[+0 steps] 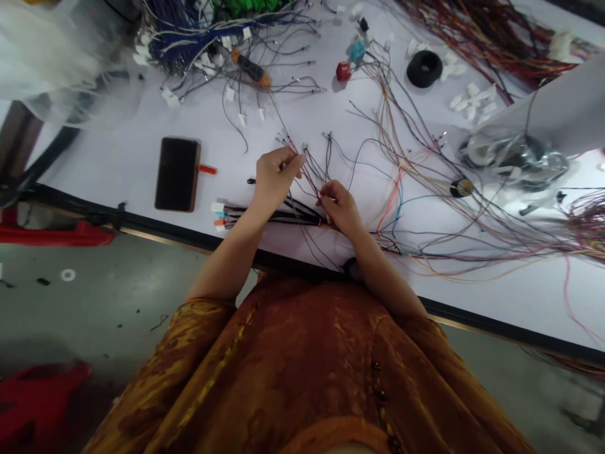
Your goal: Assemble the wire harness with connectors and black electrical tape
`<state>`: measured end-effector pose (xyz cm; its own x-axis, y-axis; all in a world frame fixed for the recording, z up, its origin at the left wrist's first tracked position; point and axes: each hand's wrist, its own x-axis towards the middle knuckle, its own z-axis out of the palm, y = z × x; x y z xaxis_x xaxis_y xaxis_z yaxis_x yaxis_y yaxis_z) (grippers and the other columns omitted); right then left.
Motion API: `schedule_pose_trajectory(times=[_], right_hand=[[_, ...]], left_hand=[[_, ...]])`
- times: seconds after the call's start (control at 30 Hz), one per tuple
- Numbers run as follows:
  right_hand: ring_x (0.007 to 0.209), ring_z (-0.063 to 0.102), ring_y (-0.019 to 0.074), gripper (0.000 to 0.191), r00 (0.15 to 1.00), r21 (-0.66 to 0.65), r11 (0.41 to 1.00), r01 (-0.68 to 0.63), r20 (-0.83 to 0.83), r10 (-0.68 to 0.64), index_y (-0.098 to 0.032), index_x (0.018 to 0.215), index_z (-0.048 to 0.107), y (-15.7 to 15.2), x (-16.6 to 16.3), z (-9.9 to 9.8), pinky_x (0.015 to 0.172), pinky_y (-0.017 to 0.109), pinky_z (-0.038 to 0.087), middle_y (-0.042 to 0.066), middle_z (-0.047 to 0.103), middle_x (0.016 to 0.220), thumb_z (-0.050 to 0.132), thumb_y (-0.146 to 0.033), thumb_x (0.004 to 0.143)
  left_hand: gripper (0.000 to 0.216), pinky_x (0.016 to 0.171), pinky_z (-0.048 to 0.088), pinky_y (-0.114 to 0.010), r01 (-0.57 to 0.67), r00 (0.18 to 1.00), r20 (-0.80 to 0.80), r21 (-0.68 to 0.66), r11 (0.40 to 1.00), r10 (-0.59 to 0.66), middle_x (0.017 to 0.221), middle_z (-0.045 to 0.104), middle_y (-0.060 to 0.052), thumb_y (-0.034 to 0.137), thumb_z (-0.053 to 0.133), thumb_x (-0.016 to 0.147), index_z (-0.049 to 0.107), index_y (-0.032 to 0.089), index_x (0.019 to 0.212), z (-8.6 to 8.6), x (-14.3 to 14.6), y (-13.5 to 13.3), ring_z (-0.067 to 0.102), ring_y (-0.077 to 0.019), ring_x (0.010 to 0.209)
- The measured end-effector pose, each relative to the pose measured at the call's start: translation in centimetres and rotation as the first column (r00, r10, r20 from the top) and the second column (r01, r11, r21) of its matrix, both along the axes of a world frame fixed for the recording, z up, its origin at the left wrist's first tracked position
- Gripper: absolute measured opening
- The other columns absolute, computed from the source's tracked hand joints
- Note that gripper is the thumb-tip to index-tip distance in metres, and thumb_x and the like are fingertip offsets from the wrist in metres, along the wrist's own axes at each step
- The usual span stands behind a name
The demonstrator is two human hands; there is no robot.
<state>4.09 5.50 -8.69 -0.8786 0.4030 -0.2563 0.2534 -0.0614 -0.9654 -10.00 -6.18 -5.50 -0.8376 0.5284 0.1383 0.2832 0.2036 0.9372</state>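
Note:
My left hand (278, 175) pinches a few thin dark red wires (309, 178) near their terminal ends, above the white table. Lower and to the right, my right hand (341, 207) is closed on the same wires. Black-sleeved cables (297, 217) run beneath both hands, with white, blue and orange connectors (220, 214) at their left end. Dark loose wires (328, 148) with crimped ends lie just beyond my fingers. From the right hand, a long harness of coloured wires (425, 243) stretches to the right.
A phone (178, 174) and a small orange piece (208, 169) lie at left. Farther back are a screwdriver (253, 68), blue wire bundles (174, 38), red (343, 71) and blue connectors (358, 50) and a black tape roll (424, 69). A plastic bag (515, 157) sits right.

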Motion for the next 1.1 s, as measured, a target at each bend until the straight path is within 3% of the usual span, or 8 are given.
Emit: schedule_pose_trajectory(times=[0.17, 0.37, 0.67, 0.73, 0.83, 0.97, 1.03, 1.1], right_hand=[[0.039, 0.039, 0.0009, 0.013, 0.999, 0.002, 0.999, -0.033, 0.01, 0.033, -0.022, 0.089, 0.047, -0.1, 0.0, 0.0, 0.034, 0.016, 0.031, -0.004, 0.063, 0.079, 0.051, -0.01, 0.086], [0.045, 0.042, 0.0025, 0.013, 0.998, 0.049, 0.997, -0.06, 0.017, 0.06, -0.023, 0.089, 0.045, 0.2, 0.2, -0.1, 0.039, 0.018, 0.033, -0.003, 0.062, 0.082, 0.05, -0.012, 0.086], [0.062, 0.046, 0.0083, 0.014, 0.994, 0.209, 0.975, -0.075, -0.059, 0.089, -0.022, 0.092, 0.054, -0.1, 0.4, -0.2, 0.052, 0.02, 0.037, -0.002, 0.053, 0.079, 0.063, -0.024, 0.081], [0.06, 0.043, 0.0078, 0.012, 0.993, 0.268, 0.96, -0.081, -0.06, 0.101, -0.021, 0.091, 0.056, -0.3, 0.4, -0.3, 0.053, 0.022, 0.036, -0.002, 0.053, 0.078, 0.063, -0.025, 0.082], [0.059, 0.041, 0.008, 0.008, 0.989, 0.359, 0.928, -0.097, -0.069, 0.13, -0.021, 0.09, 0.058, -0.6, 0.4, -0.3, 0.055, 0.024, 0.035, -0.003, 0.053, 0.076, 0.062, -0.022, 0.084], [0.065, 0.046, 0.0109, 0.005, 0.985, 0.475, 0.873, -0.109, -0.068, 0.16, -0.022, 0.089, 0.059, -0.8, 0.5, -0.1, 0.06, 0.025, 0.037, -0.002, 0.053, 0.074, 0.062, -0.022, 0.085], [0.064, 0.045, 0.0109, 0.007, 0.988, 0.465, 0.881, -0.085, -0.076, 0.136, -0.022, 0.087, 0.056, -0.7, 0.6, 0.0, 0.059, 0.025, 0.037, -0.002, 0.052, 0.073, 0.062, -0.027, 0.087], [0.059, 0.041, 0.0097, 0.012, 0.99, 0.414, 0.91, -0.027, -0.112, 0.081, -0.022, 0.084, 0.051, -0.6, 0.7, -0.1, 0.056, 0.025, 0.035, -0.002, 0.049, 0.072, 0.059, -0.03, 0.091]], left_hand=[[0.026, 0.052, 0.04, -0.022, 0.058, 0.998, 0.019, 0.032, 0.998, -0.059, 0.059, 0.061, 0.002, 0.02, 0.063, 0.089, 0.06, 0.019, 0.063, 1.5, 0.4, 1.2, 0.052, -0.0091, 0.056], [0.024, 0.052, 0.042, -0.023, 0.023, 0.995, 0.094, -0.02, 1.0, -0.021, 0.065, 0.066, 0.0, 0.028, 0.061, 0.093, 0.061, 0.02, 0.071, 1.7, 0.6, 1.6, 0.059, -0.0104, 0.062], [0.03, 0.061, 0.048, -0.028, 0.045, 0.997, -0.048, -0.169, 0.985, -0.054, 0.057, 0.064, -0.001, 0.023, 0.064, 0.089, 0.063, 0.019, 0.059, 2.2, -2.0, 2.1, 0.061, -0.0146, 0.063], [0.029, 0.07, 0.048, -0.028, 0.098, 0.985, -0.108, -0.312, 0.945, -0.138, 0.056, 0.06, 0.001, 0.022, 0.065, 0.088, 0.065, 0.016, 0.059, 3.0, -2.8, 2.5, 0.062, -0.0135, 0.069], [0.024, 0.081, 0.044, -0.032, 0.144, 0.948, -0.146, -0.596, 0.79, -0.283, 0.062, 0.059, 0.001, 0.023, 0.066, 0.084, 0.068, 0.007, 0.066, 4.5, -4.2, 3.7, 0.066, -0.0167, 0.09], [0.02, 0.077, 0.042, -0.031, 0.158, 0.937, -0.08, -0.771, 0.617, -0.341, 0.069, 0.061, -0.001, 0.021, 0.073, 0.074, 0.071, 0.002, 0.07, 5.5, -6.5, 4.9, 0.066, -0.0207, 0.094], [0.018, 0.068, 0.04, -0.028, 0.245, 0.954, 0.073, -0.748, 0.617, -0.29, 0.062, 0.058, 0.001, 0.019, 0.076, 0.071, 0.073, 0.002, 0.073, 5.3, -7.8, 4.8, 0.062, -0.013, 0.073], [0.018, 0.061, 0.035, -0.025, 0.326, 0.945, 0.236, -0.673, 0.664, -0.226, 0.055, 0.052, 0.003, 0.019, 0.075, 0.074, 0.075, 0.002, 0.077, 4.6, -8.8, 4.0, 0.05, -0.0037, 0.055]])
